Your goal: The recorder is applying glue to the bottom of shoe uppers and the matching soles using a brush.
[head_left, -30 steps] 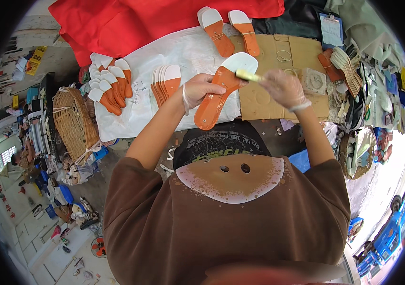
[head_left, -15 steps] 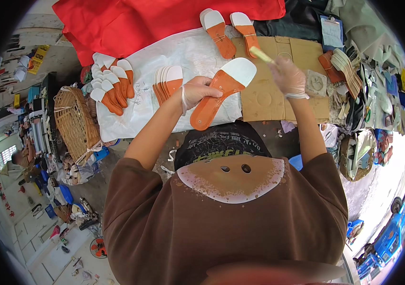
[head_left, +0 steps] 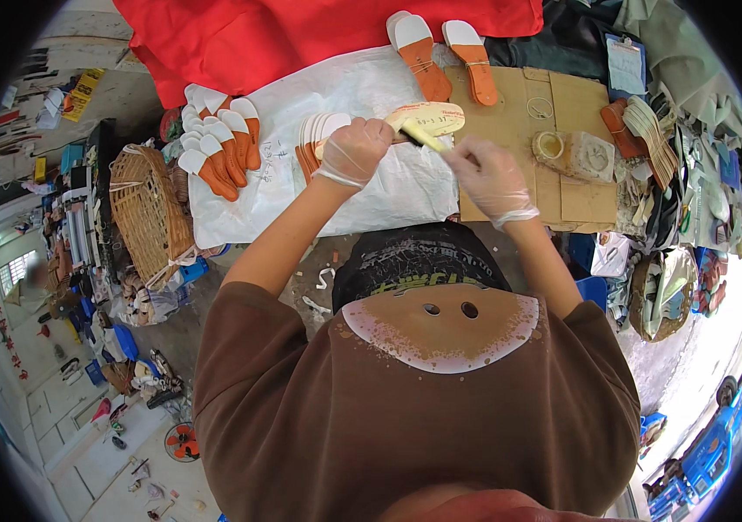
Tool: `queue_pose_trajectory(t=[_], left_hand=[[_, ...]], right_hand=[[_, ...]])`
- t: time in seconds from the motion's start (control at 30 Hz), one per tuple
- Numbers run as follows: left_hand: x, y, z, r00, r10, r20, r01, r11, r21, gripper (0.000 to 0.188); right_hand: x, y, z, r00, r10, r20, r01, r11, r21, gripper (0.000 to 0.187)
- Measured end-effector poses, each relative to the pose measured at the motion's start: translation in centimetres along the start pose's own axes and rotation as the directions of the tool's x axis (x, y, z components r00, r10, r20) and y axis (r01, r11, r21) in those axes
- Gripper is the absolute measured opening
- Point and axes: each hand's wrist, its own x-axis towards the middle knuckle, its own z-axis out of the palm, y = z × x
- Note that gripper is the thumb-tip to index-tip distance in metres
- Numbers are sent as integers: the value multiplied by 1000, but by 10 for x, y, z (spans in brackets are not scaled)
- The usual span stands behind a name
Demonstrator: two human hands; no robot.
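At far left a wicker basket [head_left: 146, 217] leans beside the white sheet [head_left: 249, 213], on which a heap of orange-and-white insoles [head_left: 218, 148] lies overlapped. The red cloth [head_left: 327, 35] spreads along the far side. Next comes a fanned row of insoles [head_left: 308, 143], partly covered by my left hand [head_left: 358, 150]. That hand, in a thin clear glove, is curled tight around the near end of a pale insole [head_left: 445, 116], which points away to the right above the sheet, printed face up. Over it slants a yellow-handled brush [head_left: 424, 134]; I cannot tell whether its dark bristles touch. Beyond stand out two banded bundles of insoles [head_left: 423, 68]. My right hand [head_left: 491, 178], gloved too, has its fingers closed on the brush's handle, over the edge of the cardboard [head_left: 510, 130]. Farther right sit a whitish block [head_left: 593, 157] with a round hollow, a clipboard [head_left: 625, 68] and a stack of light strips [head_left: 652, 139].
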Motion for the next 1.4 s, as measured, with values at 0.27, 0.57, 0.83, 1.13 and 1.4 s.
queue_pose_trajectory(t=[0.27,0.57,0.83,1.13,1.4], left_hand=[[-28,-23,-11,984,69,-166,-71,997,-10,20],[-32,-28,-62,943,99,-317,-151,978,-145,36],[-29,-37,-77,940,107,-324,-169,971,-170,42],[-6,-18,-92,882,220,-417,-332,918,-216,35],[2,-22,-89,867,114,-485,-255,938,-235,40]], right_hand=[[-4,26,-21,981,157,111,-153,987,-44,30],[-20,15,-58,949,5,316,-46,991,125,26],[5,10,-70,844,-144,517,-128,881,455,21],[14,-6,-63,758,-232,610,-46,914,404,20],[12,-5,-69,892,-353,282,253,907,337,16]])
